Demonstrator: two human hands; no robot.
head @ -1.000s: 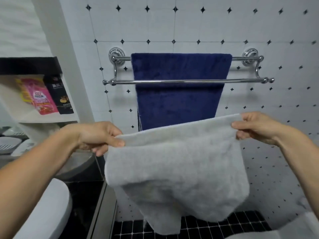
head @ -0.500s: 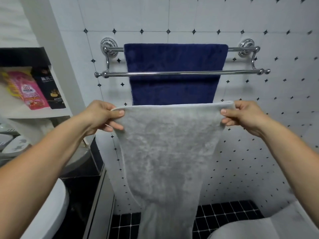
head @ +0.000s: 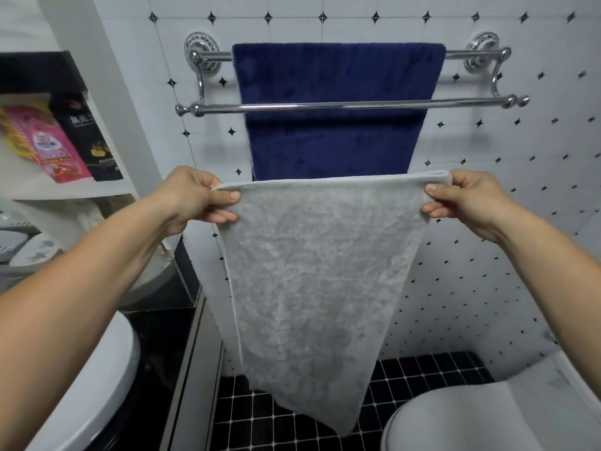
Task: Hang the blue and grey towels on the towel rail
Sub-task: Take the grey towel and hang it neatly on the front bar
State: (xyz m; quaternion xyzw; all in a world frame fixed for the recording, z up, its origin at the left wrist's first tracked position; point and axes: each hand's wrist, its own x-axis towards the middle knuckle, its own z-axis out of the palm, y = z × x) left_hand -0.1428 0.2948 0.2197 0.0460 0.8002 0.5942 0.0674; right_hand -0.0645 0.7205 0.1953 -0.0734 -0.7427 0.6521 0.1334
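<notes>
Below chrome rail (head: pixel 351 106) (blue towel (head: pixel 335 138) hung): both hands hold grey towel (head: pixel 312 271).

We see the blue towel (head: pixel 331 92) draped flat over the rear bar of the chrome towel rail (head: pixel 351 106), hanging behind the bare front bar. The grey towel (head: pixel 312 271) hangs lengthwise below the rail and in front of the blue one, its top edge stretched level and taut, its fluffy face toward us, its lower end tapering down over the dark floor.
</notes>
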